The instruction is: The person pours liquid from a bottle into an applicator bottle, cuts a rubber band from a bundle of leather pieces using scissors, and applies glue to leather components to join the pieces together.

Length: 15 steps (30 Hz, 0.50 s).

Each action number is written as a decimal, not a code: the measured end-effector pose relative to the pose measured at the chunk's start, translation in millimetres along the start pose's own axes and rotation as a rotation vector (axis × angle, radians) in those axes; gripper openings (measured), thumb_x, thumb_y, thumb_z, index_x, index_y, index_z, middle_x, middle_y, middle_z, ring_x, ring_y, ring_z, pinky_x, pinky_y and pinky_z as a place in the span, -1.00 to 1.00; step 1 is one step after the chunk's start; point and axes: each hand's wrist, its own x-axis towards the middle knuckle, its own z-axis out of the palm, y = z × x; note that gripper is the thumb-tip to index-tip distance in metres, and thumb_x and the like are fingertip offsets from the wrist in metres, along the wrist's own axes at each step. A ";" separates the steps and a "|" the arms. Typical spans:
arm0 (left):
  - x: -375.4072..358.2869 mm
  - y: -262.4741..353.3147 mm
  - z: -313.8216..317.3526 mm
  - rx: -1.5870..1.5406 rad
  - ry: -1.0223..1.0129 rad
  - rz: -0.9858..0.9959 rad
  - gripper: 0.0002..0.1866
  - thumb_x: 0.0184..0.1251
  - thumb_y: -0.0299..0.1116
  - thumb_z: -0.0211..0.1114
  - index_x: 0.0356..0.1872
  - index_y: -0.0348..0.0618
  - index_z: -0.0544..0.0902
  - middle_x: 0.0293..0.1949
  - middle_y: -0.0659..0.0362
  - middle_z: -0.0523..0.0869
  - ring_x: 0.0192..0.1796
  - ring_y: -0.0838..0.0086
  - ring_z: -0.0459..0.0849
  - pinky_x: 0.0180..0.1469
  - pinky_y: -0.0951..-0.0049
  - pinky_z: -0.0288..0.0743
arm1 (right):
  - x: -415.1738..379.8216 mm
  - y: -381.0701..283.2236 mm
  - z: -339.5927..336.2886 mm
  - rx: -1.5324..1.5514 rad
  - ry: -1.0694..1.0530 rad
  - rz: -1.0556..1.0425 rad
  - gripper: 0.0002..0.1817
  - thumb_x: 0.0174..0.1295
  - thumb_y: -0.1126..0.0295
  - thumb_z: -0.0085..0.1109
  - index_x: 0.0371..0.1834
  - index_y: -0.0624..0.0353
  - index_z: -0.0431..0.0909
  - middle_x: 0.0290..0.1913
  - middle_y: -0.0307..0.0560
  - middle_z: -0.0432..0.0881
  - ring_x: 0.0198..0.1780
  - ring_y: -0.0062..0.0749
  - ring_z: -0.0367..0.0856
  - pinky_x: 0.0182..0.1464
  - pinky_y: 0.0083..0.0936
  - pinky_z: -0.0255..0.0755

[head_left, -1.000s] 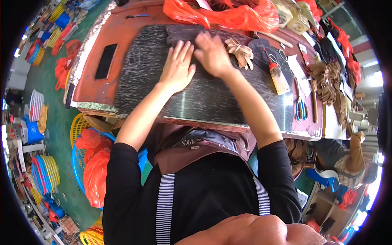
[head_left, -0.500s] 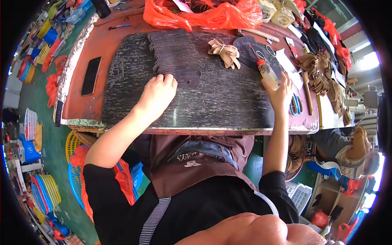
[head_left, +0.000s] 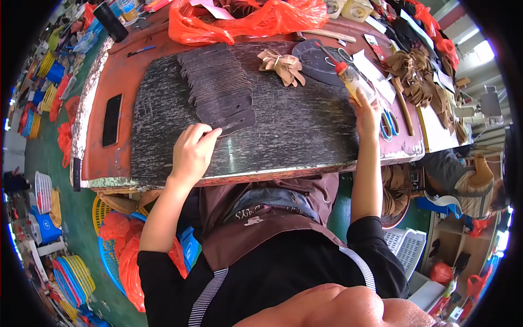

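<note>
My left hand (head_left: 192,151) has its thumb and fingers pinched together at the lower edge of the nearest dark piece in a row of overlapping dark flat pieces (head_left: 215,82). They lie fanned out on the black mottled board (head_left: 294,131). My right hand (head_left: 367,111) is wrapped round a glue bottle (head_left: 354,83) with a red cap and thin nozzle, tilted up and to the left. Left of the bottle are a round dark plate (head_left: 316,61) and a tied bundle of tan pieces (head_left: 282,66). Blue-handled scissors (head_left: 389,125) lie beside my right hand.
Red plastic bags (head_left: 250,24) lie along the back. A dark phone-like slab (head_left: 112,120) is at the left; a wooden stick (head_left: 403,106) and tan pieces (head_left: 417,76) are at the right. Baskets (head_left: 73,280) stand on the floor. Another person (head_left: 463,180) is at the far right.
My left hand has moved down and left, and the nearest dark piece now reaches lower. My right hand still holds the bottle. The whole view has shifted slightly.
</note>
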 end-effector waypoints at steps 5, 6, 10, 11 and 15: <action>6.9 13.0 -8.6 -0.040 -0.010 -0.030 -0.62 0.05 -0.45 0.48 -0.03 -0.19 0.73 -0.12 0.09 0.63 -0.06 0.21 0.61 -0.06 0.25 0.52 | -11.2 -5.8 10.2 0.990 -0.418 0.340 -0.45 0.45 0.14 0.12 0.30 0.36 0.35 0.11 0.19 0.57 -0.02 -0.13 0.58 -0.01 -0.30 0.57; 13.4 16.6 -8.6 -0.102 0.026 -0.029 -0.61 0.05 -0.44 0.48 -0.01 -0.18 0.72 -0.11 0.10 0.64 -0.06 0.22 0.61 -0.03 0.26 0.52 | -17.4 -3.7 20.4 1.048 -0.464 0.406 -0.41 0.42 0.11 0.16 0.35 0.31 0.33 0.19 0.21 0.51 0.05 -0.11 0.52 0.10 -0.24 0.49; 50.7 41.3 -10.3 -0.228 0.064 0.058 -0.61 0.07 -0.41 0.47 0.00 -0.12 0.72 -0.08 0.13 0.66 -0.04 0.22 0.61 0.06 0.25 0.50 | -57.1 -18.1 91.6 1.035 -0.419 0.292 -0.32 0.23 0.27 0.39 0.36 0.30 0.32 0.24 0.17 0.45 0.16 -0.14 0.43 0.23 -0.23 0.40; 57.9 40.6 -10.3 -0.251 0.060 0.103 -0.61 0.07 -0.40 0.47 0.00 -0.11 0.72 -0.08 0.13 0.66 -0.03 0.22 0.62 0.08 0.25 0.50 | -59.6 -25.2 98.6 1.011 -0.425 0.255 -0.31 0.20 0.31 0.42 0.35 0.29 0.33 0.23 0.15 0.45 0.16 -0.16 0.41 0.24 -0.24 0.38; 66.9 15.1 -19.4 -0.260 0.027 0.101 -0.65 0.13 -0.41 0.45 -0.01 -0.10 0.72 -0.12 0.14 0.69 -0.04 0.24 0.63 0.09 0.26 0.52 | -47.2 -47.7 81.8 1.211 -0.456 0.312 -0.41 0.25 0.18 0.37 0.25 0.24 0.40 0.04 0.02 0.46 -0.08 -0.31 0.33 0.09 -0.33 0.34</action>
